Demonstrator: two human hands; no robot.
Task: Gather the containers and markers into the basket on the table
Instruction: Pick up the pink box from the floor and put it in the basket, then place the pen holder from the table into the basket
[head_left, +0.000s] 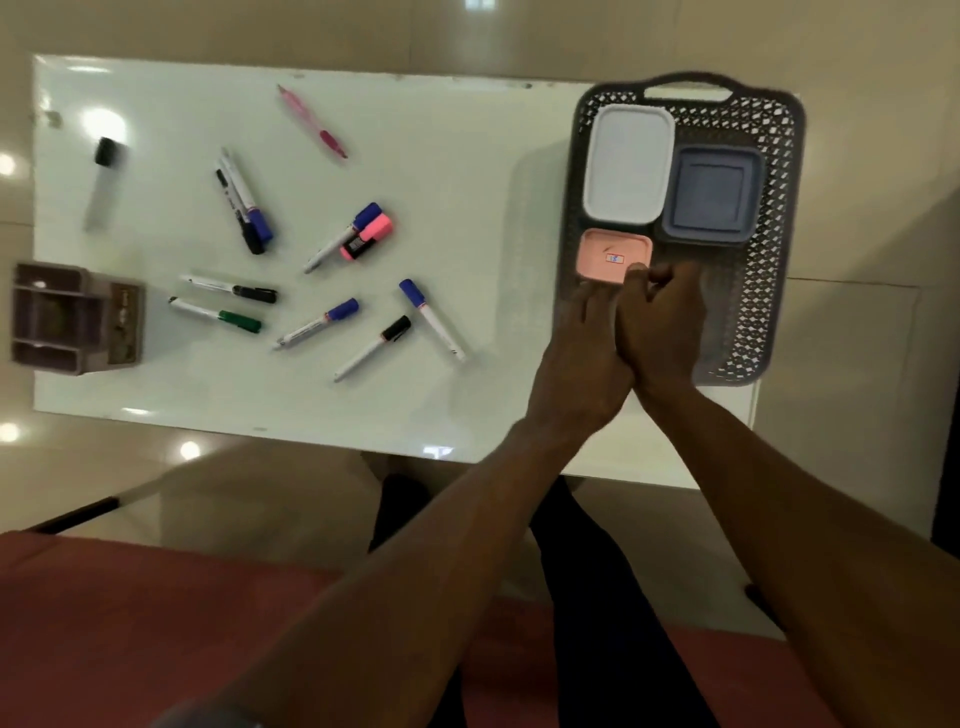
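1. Far left edge of white table (467, 156): purple desk organizer (75, 317), open compartments up.
2. Behind it, a clear tube with a black cap (105, 179), lying alone.
3. Left-centre: two markers side by side, one blue-capped (247, 200) and one black (239, 218), touching. Nearer the front, a black-capped marker (234, 288) and a green-capped marker (218, 314), roughly parallel.
4. Centre back: pink pen (311, 122), apart from the rest.
5. Centre: blue-capped marker (343, 236) touching a pink highlighter (368, 238). Below these, three more loose markers: blue cap (317, 323), black cap (373, 347), blue cap (432, 319).
6. Left hand (582, 358): over the basket's near-left corner, fingers extended at the pink container's edge; grip unclear through blur.
7. Right: grey basket (758, 291) holds a white container (629, 162), a blue-lidded square container (711, 195) and a pink container (613, 257).
8. Right hand (662, 332): pressed against the left hand, inside the basket; fingers curled, thumb tip on the pink container's near edge; can't confirm a hold.
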